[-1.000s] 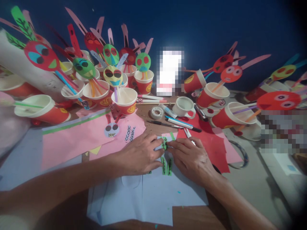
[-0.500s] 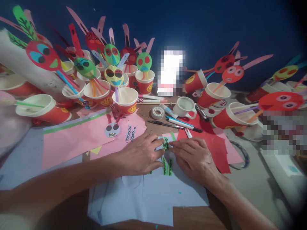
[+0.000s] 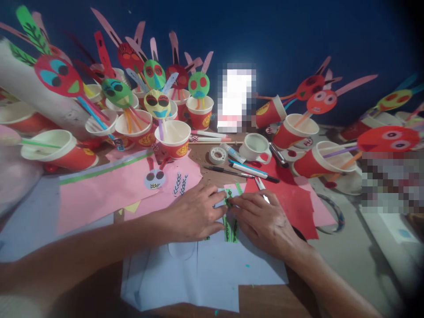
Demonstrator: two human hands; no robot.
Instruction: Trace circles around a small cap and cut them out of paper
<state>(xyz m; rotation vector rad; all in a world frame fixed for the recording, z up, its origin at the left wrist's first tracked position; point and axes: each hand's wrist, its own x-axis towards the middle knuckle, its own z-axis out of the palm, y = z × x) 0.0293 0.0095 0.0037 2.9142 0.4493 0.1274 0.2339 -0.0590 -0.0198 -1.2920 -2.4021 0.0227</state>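
Green paper strips (image 3: 231, 230) with black drawn patterns lie on a light blue paper sheet (image 3: 212, 276). From the left, my left hand (image 3: 202, 213) reaches to them, palm down and open, its fingers apart and the tips near the strips' left edge. My right hand (image 3: 265, 218) rests on the other side with fingers stretched out, the fingertips on the upper green strip and partly covering it. A lilac paper face (image 3: 155, 179) with red antennae lies on pink paper (image 3: 99, 196) beyond my left hand.
Several red paper cups (image 3: 172, 139) with paper-face puppets stand along the back. A tape roll (image 3: 217, 155), a white mug (image 3: 254, 148), a black pen (image 3: 228, 171) and markers (image 3: 253, 171) lie ahead. Red paper (image 3: 300, 207) is at right, near a patterned ring (image 3: 338, 216).
My right hand has shifted slightly left, its fingertips now covering more of the upper green strip. My left hand stays almost still.
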